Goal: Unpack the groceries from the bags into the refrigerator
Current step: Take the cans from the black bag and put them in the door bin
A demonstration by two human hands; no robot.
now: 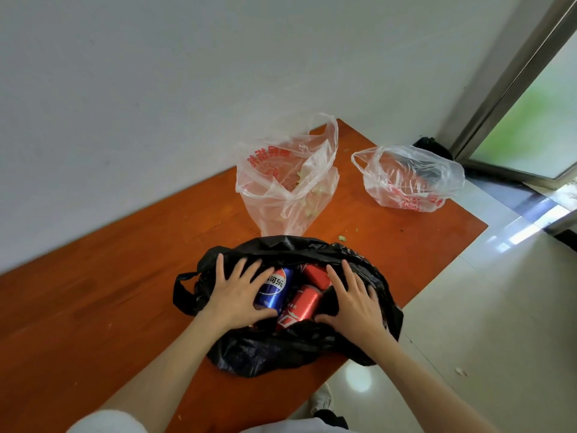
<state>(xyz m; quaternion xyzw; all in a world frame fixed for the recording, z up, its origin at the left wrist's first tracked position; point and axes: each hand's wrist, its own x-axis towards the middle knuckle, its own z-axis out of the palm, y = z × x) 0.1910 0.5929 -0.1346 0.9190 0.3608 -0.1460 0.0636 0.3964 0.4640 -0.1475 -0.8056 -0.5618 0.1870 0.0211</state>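
A black plastic bag [274, 351] lies open on the orange-brown table [93, 307], near its front edge. Inside lie a blue cola can [278, 290] and two red cans [304, 306], one of them further back [317, 275]. My left hand [237, 295] rests spread on the bag's left rim, its fingers touching the blue can. My right hand [352, 300] lies flat with spread fingers on the bag's right rim. Neither hand grips anything.
Behind the black bag stands a clear bag with red print [287, 185] holding green scraps. A second clear bag [409, 179] lies at the table's far right corner. A white wall runs along the left; tiled floor [484, 323] and a glass door [537, 120] are on the right.
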